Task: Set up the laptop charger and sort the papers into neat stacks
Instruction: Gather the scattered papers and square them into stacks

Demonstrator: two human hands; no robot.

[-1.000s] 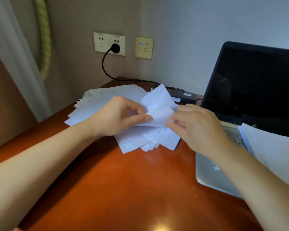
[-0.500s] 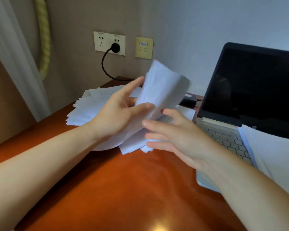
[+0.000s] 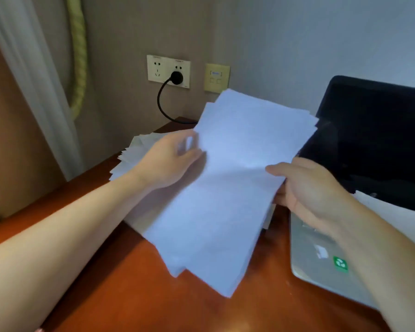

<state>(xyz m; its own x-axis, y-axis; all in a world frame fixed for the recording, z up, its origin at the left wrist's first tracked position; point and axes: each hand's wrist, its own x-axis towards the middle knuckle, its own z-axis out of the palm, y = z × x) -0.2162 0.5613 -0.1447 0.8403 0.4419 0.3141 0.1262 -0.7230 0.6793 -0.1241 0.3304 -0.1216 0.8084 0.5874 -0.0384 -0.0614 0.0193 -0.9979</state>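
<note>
A reddish-brown wooden tabletop [image 3: 106,295] stood in the corner of a room, with a pale curtain [image 3: 34,80] and a yellow-green rope tie [image 3: 78,56] hanging at the left. On the wall behind it was a white socket plate [image 3: 153,71] with 2 outlets. A black plug [image 3: 176,77] sat in the right-hand outlet, and its cable [image 3: 162,104] curved down toward the tabletop's far edge and passed out of sight behind the paper. A yellowish data plate [image 3: 216,77] sat just beside the socket plate.

A sheaf of white papers [image 3: 225,200] was held tilted above the middle of the tabletop, its far end raised and its near corner low, the sheets slightly fanned. The left grip [image 3: 168,164] held the sheaf's left edge, fingers curled at the paper, though motion blur hid exactly how they lay. The right grip [image 3: 307,190] held the right edge, thumb on the top face and fingers underneath.

A loose pile of papers [image 3: 130,159] lay on the tabletop behind the left grip. At the right an open laptop [image 3: 379,130] stood with a dark screen, a green sticker [image 3: 340,264] on its silver base. More white sheets [image 3: 393,216] rested on its keyboard side.
</note>
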